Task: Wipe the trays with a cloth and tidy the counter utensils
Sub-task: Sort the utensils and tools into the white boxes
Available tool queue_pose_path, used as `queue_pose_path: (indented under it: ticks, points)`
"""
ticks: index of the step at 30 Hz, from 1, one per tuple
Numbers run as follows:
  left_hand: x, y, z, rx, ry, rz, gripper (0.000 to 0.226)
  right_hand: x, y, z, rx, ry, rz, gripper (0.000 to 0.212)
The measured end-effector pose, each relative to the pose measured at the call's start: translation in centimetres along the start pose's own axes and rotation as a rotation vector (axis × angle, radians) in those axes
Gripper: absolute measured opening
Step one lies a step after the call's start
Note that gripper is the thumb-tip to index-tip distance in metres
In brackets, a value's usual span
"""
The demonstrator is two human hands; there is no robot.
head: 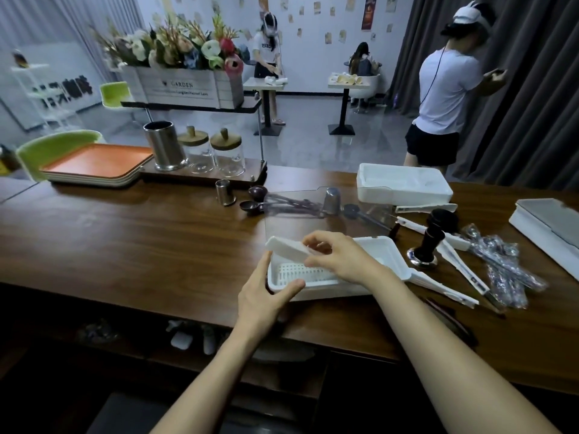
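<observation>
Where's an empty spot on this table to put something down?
The wide bare wood left of the white box, in front of the orange trays, is free. Right of the box it is crowded: tamper, wrapped spoons, white strips.

Dark grey curtain (532, 89) fills the right, a picture-dotted white wall (316, 36) stands far, and two pedestal tables (346, 86) stand on the glossy grey floor (313, 142).

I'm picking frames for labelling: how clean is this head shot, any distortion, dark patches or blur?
Head view: wide-angle distortion bows the counter and leans the curtain; the shelf below it is nearly black; the flower box looks soft; the left hand, right hand, its white piece and the white container are reasonably sharp.
</observation>
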State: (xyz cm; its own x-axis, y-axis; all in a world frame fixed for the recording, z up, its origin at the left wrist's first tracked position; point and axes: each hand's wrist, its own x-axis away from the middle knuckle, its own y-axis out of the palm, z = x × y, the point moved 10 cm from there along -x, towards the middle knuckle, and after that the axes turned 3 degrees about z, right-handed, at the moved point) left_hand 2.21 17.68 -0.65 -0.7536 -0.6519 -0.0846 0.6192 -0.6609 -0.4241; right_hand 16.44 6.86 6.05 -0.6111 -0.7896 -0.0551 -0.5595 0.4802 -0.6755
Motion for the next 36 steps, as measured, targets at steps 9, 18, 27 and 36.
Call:
queue_pose_path:
  ticks: [9, 18, 27, 36]
  points:
    - [0.2, -0.2, 0.3, 0.022, 0.013, 0.023, 0.086, -0.4, 1.8, 0.2, 0.147, 0.003, -0.104, 0.027]
    - [0.1, -0.1, 0.4, 0.020, 0.011, 0.022, 0.088, 0.2, -0.1, 4.4, 0.435, 0.125, -0.079, 0.021]
    - [0.1, -0.2, 0.3, 0.036, 0.020, 0.026, 0.087, 0.6, -0.1, 6.4, 0.295, 0.285, -0.243, 0.028]
    - [0.0, -0.1, 0.2, 0.020, 0.010, 0.020, 0.090, 2.2, -1.4, 5.8, 0.205, 0.215, -0.045, 0.033]
